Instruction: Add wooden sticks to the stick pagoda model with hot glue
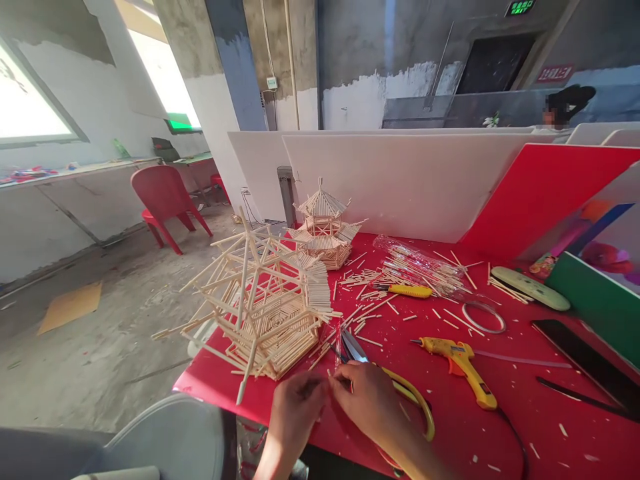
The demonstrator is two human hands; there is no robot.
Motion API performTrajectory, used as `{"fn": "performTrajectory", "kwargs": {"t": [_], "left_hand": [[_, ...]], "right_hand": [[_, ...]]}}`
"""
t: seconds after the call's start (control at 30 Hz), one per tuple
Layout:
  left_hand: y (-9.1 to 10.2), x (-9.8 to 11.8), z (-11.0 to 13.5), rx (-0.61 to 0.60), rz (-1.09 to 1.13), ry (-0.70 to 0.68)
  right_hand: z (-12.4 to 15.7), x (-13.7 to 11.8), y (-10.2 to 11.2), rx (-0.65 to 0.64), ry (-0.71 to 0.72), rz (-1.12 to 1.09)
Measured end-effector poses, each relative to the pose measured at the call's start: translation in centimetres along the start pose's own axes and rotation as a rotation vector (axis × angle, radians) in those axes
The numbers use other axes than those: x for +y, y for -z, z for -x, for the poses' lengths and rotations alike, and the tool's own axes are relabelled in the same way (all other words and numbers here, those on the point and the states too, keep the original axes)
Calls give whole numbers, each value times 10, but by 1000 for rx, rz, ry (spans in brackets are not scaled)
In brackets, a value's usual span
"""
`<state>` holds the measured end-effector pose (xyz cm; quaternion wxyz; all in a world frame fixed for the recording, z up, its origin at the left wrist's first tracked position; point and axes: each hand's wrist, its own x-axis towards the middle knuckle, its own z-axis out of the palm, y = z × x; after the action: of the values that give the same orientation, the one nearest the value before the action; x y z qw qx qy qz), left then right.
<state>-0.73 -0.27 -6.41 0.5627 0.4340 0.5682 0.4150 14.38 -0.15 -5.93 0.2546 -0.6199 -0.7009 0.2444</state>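
My left hand (299,405) is low at the table's near edge, its fingers pinched together. My right hand (364,395) is just beside it, also in a pinch, fingertips close to the left ones. Whatever lies between the fingertips is too small to make out. Yellow-handled shears (354,348) lie partly behind my right hand, blades pointing away. Just beyond my hands stands an open pavilion frame of thin wooden sticks (280,327), with a partly slatted roof on its right side. Behind it is a fuller stick pavilion (323,230) with tiered roofs.
Loose sticks and a plastic bag of sticks (425,263) lie on the red table (400,433). Among them is a yellow utility knife (410,291). A yellow glue gun (463,363), clear tape ring (484,319) and black phone-like slab (583,360) are at right. White boards stand behind.
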Motion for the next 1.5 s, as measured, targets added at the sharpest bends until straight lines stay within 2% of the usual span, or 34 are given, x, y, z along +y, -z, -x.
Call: {"fn": "performTrajectory", "kwargs": {"t": [0.1, 0.2, 0.33, 0.43, 0.53, 0.63, 0.7, 0.77, 0.83, 0.9, 1.03, 1.17, 1.27, 1.37, 1.5], "left_hand": [[-3, 17, -3, 237, 257, -44], [-16, 36, -5, 324, 424, -112], [-33, 54, -10, 294, 514, -199], [-36, 60, -15, 236, 555, -225], [-32, 59, -16, 272, 530, -190], [-28, 50, -11, 338, 485, -115], [-27, 42, -5, 290, 471, -57], [-28, 36, 0, 185, 456, 10], [-29, 35, 4, 106, 459, 60], [-29, 37, 4, 77, 476, 89], [-29, 50, 3, 103, 499, 117], [-32, 60, 1, 166, 560, 52], [-36, 64, -2, 220, 620, 2], [-40, 68, -5, 236, 682, 24], [-44, 73, -7, 223, 759, 42]], "right_hand": [[2, -2, -5, 1, 33, 89], [0, -4, -1, 11, 58, 118], [-10, -10, 19, 50, 90, 0], [-16, -16, 31, 40, 96, -74], [-16, -17, 36, 37, 60, -124], [-13, -15, 38, 91, 15, -214], [-12, -14, 40, 118, 28, -253], [-11, -16, 42, 129, 76, -241], [-11, -18, 44, 157, 146, -185], [-12, -19, 45, 203, 228, -107], [-15, -21, 46, 277, 365, -3], [-16, -22, 47, 287, 430, -63], [-16, -21, 46, 305, 421, -139], [-21, -20, 43, 367, 381, -180], [-28, -24, 42, 372, 390, -230]]}}
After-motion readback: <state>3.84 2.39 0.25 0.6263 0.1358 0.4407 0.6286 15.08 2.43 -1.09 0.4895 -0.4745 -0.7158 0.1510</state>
